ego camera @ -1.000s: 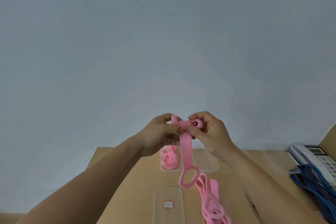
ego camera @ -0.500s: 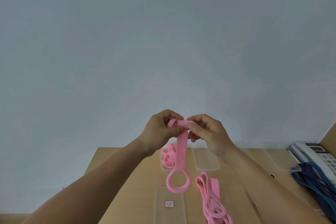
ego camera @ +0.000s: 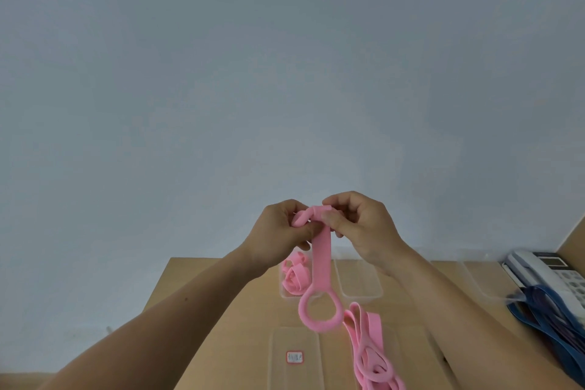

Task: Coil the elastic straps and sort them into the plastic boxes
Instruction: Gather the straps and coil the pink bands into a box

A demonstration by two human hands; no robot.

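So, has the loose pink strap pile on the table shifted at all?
No. The loose pink strap pile still lies just right of the labelled lid.

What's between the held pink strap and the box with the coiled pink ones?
Nothing visible. The left hand and right hand hold the pink strap in the air above the clear box, which looks open-topped and holds coiled straps. The loose pink pile lies nearer the person, right of that path.
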